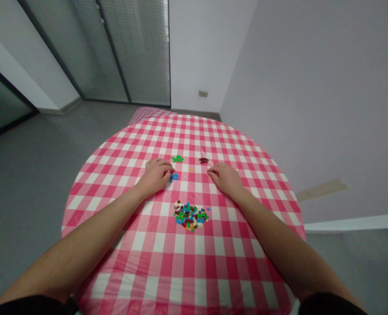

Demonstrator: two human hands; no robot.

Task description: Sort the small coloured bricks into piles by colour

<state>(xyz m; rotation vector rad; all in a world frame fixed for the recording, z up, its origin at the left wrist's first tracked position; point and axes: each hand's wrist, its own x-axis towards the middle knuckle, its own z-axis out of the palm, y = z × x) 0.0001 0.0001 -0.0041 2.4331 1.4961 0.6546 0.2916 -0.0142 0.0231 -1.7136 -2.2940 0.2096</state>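
The left grip (pixel 158 171) curls loosely by blue pieces (pixel 174 177) at eleven o'clock from the mixed pile (pixel 190 216), the right grip (pixel 226 177) looks nearly pinched, either's contents untellable; light fingertip pressure should suit.

Mixed pieces (pixel 190 216) lie heaped; green cluster (pixel 177 159), brown cluster (pixel 204 160), blue cluster (pixel 174 176) beyond.

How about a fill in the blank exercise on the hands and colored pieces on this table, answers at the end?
1. Of the left hand and the right hand, the ____ one is nearer the dark brown cluster.
2. The small pieces closest to the left hand are ____.
3. In the picture, the green cluster lies to the ____ of the dark brown cluster.
4. The lightest squares of the checked tablecloth are ____.

Missing words: right; blue; left; white.
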